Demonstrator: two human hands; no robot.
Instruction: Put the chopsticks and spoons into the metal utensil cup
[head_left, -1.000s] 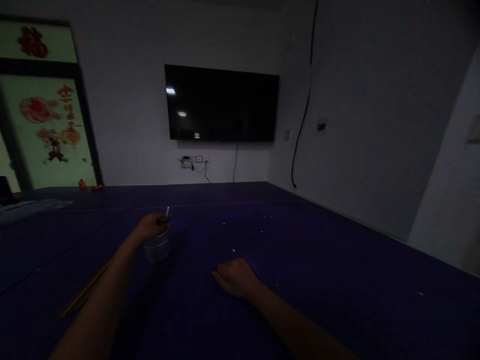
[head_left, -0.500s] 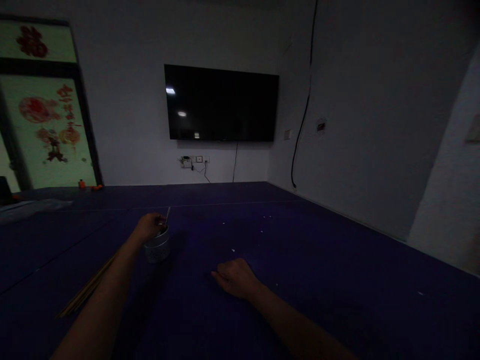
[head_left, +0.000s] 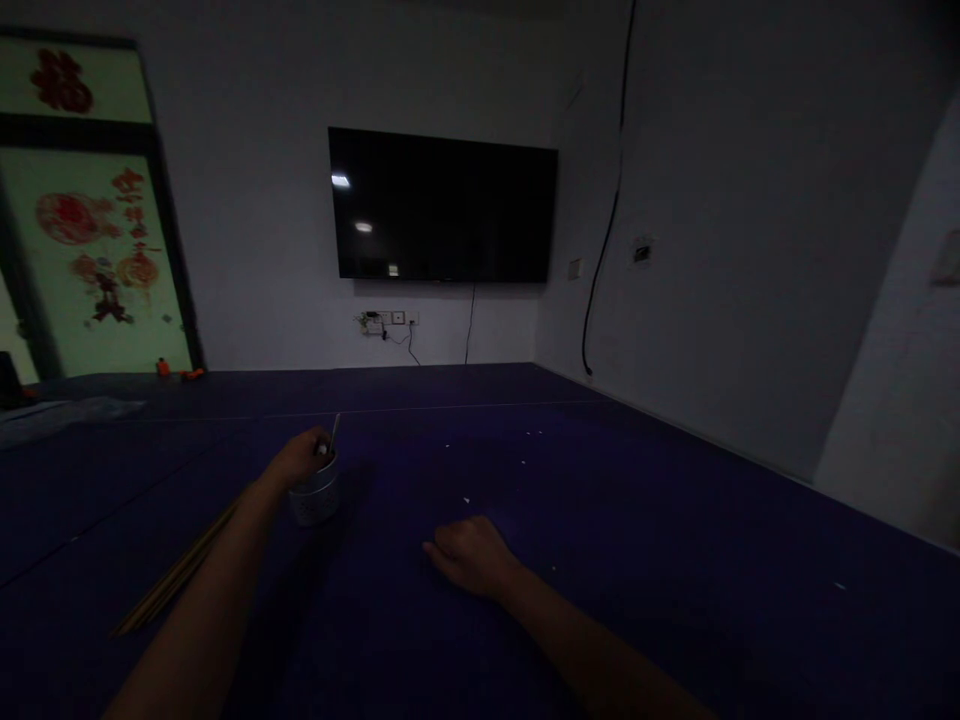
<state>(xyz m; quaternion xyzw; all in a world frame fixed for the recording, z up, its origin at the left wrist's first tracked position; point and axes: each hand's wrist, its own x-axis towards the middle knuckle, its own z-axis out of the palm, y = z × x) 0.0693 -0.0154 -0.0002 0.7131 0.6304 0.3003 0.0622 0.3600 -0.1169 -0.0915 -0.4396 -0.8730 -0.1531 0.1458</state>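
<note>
My left hand (head_left: 301,458) is over the mouth of a grey, metal-looking cup (head_left: 316,503) with a perforated wall. Its fingers are closed at the rim, and a small pale spot shows by the fingertips; what they hold is too dark to make out. A thin pale stick (head_left: 335,431) rises out of the cup beside them. Under and beside my left forearm lies a bundle of thin yellowish sticks (head_left: 176,578). My right hand (head_left: 472,556) rests on the dark blue surface (head_left: 420,640), its fingers curled in with nothing visible in them.
Small white scraps (head_left: 466,500) are scattered ahead of and around my right hand. Clear plastic sheeting (head_left: 82,410) lies at the far left, and orange items (head_left: 163,367) sit by the door. A television (head_left: 446,205) hangs on the wall; a black cable (head_left: 606,235) runs down the right wall.
My left hand has shifted slightly at the cup's mouth, its fingers now lower over the rim. The cup and my right hand stay where they were.
</note>
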